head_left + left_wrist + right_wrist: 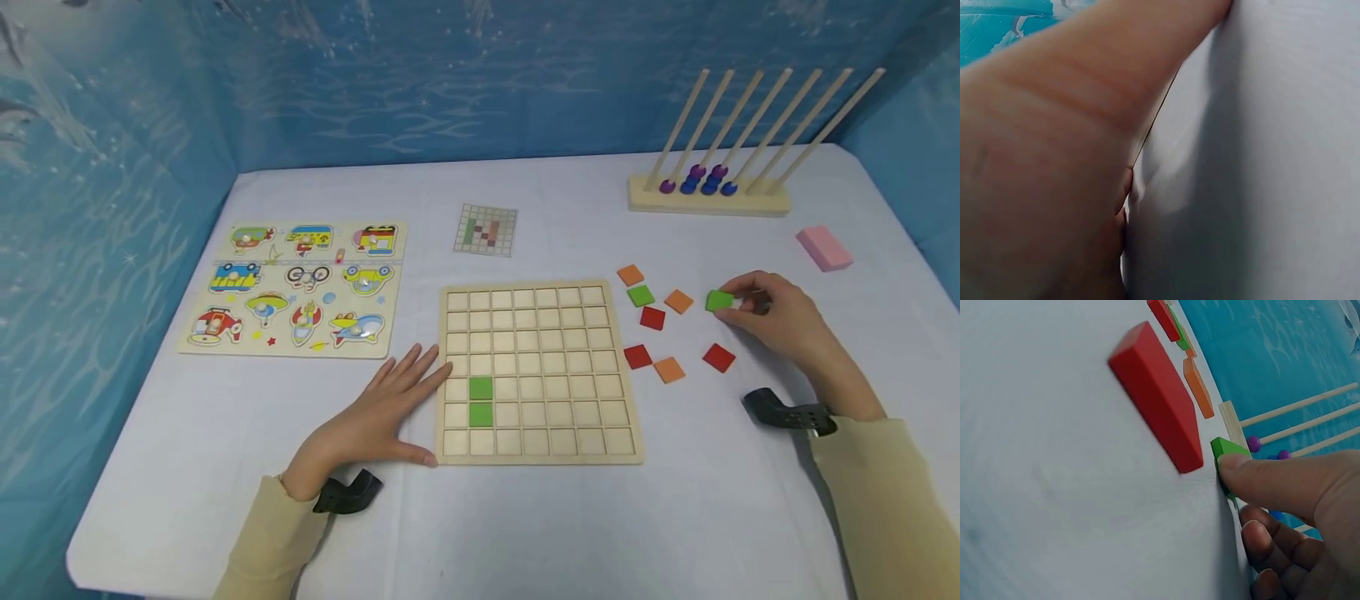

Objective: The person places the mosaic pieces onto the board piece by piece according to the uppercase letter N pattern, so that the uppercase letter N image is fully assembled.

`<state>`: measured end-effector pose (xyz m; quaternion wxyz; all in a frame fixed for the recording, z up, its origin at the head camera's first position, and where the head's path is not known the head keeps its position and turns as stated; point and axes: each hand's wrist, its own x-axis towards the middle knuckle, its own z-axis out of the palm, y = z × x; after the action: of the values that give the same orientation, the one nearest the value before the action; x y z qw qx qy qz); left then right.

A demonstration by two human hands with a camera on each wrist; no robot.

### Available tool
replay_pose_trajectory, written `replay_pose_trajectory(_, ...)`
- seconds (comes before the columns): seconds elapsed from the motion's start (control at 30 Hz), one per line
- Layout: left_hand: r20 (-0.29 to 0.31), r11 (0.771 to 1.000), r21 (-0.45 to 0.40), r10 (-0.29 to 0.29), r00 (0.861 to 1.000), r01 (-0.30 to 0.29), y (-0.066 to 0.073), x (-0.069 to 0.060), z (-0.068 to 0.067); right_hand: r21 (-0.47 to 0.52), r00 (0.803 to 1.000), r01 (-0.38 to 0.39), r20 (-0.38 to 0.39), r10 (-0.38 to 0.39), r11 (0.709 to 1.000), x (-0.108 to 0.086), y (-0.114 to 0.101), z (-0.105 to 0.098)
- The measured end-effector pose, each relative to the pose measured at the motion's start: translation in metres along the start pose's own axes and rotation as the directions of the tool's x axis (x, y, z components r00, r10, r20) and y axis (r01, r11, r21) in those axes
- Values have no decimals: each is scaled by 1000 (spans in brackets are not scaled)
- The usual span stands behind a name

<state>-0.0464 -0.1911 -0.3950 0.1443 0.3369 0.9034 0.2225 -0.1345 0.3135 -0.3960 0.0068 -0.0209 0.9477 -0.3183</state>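
My right hand [776, 317] pinches a green tile [718, 301] between thumb and fingers, right of the loose tiles; the right wrist view shows the thumb on the green tile [1227, 449], beyond a red tile [1159, 400]. With fingers spread, my left hand [382, 412] rests at the left edge of the wooden grid board [540, 459]. Two green tiles [481, 388] lie in the board's second column, one above the other. Between the board and my right hand lie another green tile [641, 295], several red and orange tiles [670, 370]. In the left wrist view the left hand [1041, 175] fills much of the frame.
A small pattern card [486, 231] lies behind the board. At the left is a vehicle puzzle [292, 292]. A peg rack with beads [708, 200] stands at the back right, with a pink block [824, 248] in front of it to the right.
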Motion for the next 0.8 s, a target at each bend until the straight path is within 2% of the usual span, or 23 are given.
replay_pose_trajectory(0.3, 14, 1000, 4, -9, 1000, 9, -1, 1, 0, 29, 1000, -26, -4, 26, 999, -2, 5, -3)
replay_pose_trajectory(0.47, 18, 1000, 2, -16, 1000, 16, -1, 1, 0, 55, 1000, -18, 6, 18, 998, -2, -6, -7)
replay_pose_trajectory(0.6, 10, 1000, -5, -12, 1000, 12, 0, 0, -1, 113, 1000, 27, -13, -25, 993, -4, -34, -7)
replay_pose_trajectory(0.67, 9, 1000, -5, -9, 1000, 9, 0, 0, 0, 139, 999, 53, -21, -50, 989, -6, -56, -4)
replay_pose_trajectory(0.73, 11, 1000, -2, -8, 1000, 8, 0, 1, 0, 172, 997, 82, -16, -81, 982, -7, -80, 1)
replay_pose_trajectory(0.8, 12, 1000, 2, -11, 1000, 11, 0, 1, 0, 203, 989, 151, -19, -150, 968, -4, -94, 14)
